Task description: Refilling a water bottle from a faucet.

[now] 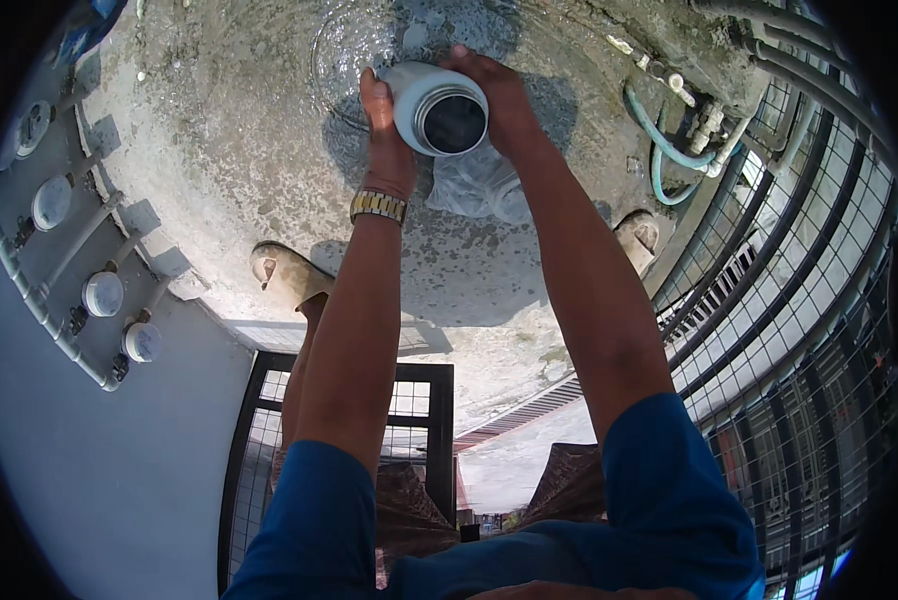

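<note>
A pale blue, wide-mouthed bottle [409, 90] is held out in front of me, its uncapped metal-rimmed mouth turned back toward me. The inside looks dark. My left hand [387, 135] grips the bottle's left side, thumb pointing away from me. On the opposite side my right hand [504, 98] is wrapped round it, with the fingertips partly hidden behind the body. A gold-and-silver watch [378, 205] sits on my left wrist. Below the bottle's mouth in the picture, a crumpled clear plastic bag [466, 187] lies on the wet ground, partly covered by my right forearm.
Wet, stained concrete [239, 130] stretches around my sandalled feet. A green hose [659, 165] runs to pipes and taps [707, 125] at the far right. Black mesh railings [749, 290] curve along the right. Several round meters [104, 295] and a white pipe [54, 325] line the left wall.
</note>
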Available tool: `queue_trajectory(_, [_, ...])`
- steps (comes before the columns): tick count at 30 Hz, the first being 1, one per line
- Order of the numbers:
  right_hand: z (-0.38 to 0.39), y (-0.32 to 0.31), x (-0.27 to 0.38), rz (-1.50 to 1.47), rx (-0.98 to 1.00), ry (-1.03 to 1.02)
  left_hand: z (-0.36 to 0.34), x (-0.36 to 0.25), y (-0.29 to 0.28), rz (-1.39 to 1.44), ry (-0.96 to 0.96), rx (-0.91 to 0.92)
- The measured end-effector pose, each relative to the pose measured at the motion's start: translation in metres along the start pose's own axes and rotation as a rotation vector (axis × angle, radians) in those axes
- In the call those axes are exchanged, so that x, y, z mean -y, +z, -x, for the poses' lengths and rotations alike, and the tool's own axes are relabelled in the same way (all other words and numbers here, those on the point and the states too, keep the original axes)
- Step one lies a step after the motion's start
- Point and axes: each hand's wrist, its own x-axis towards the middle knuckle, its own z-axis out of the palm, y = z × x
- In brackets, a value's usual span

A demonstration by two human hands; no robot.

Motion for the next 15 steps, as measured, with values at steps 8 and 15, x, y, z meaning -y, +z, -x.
queue_trajectory(8, [0.17, -0.009, 0.094, -0.312, -0.023, 0.148, 0.128, -0.104, 0.032, -0.783, 0.479, 0.175])
queue_trajectory(15, [0.332, -0.001, 0.214, 0.05, 0.097, 0.13, 0.318, -0.236, 0.104, -0.383, 0.076, -0.06])
